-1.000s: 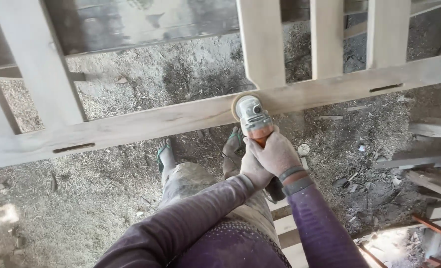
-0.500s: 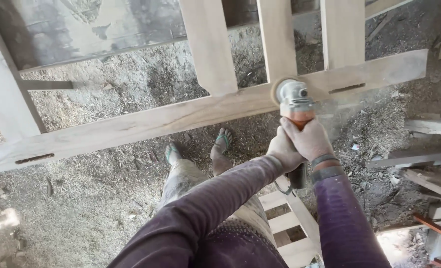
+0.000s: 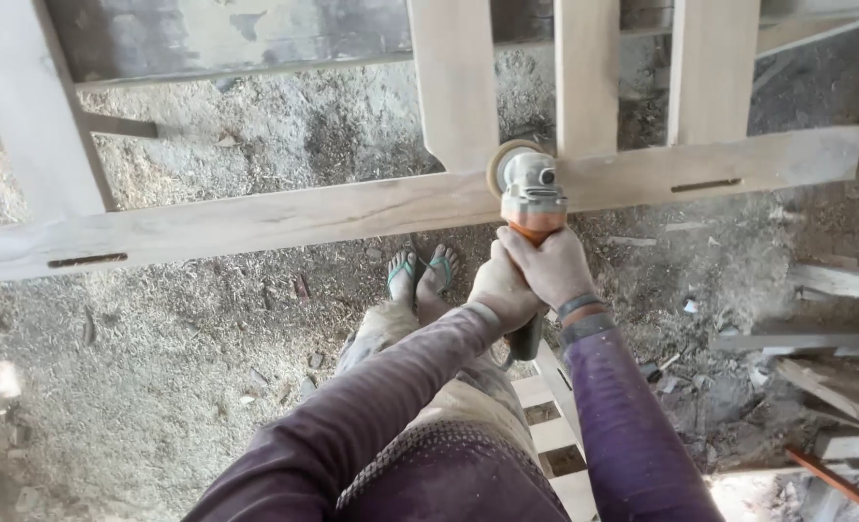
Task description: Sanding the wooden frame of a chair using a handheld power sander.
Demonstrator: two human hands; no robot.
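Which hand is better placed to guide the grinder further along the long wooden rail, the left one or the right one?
Probably the right hand. It grips the angle grinder nearest its head, just behind the disc on the long rail. The left hand holds farther back on the body, more as support.

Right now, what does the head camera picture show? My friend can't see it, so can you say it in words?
Both hands, left hand and right hand, grip an orange and grey grinder whose disc rests against a long pale wooden beam. The beam joins upright planks of a wooden frame. Below, feet in green sandals stand on a floor covered in sawdust.
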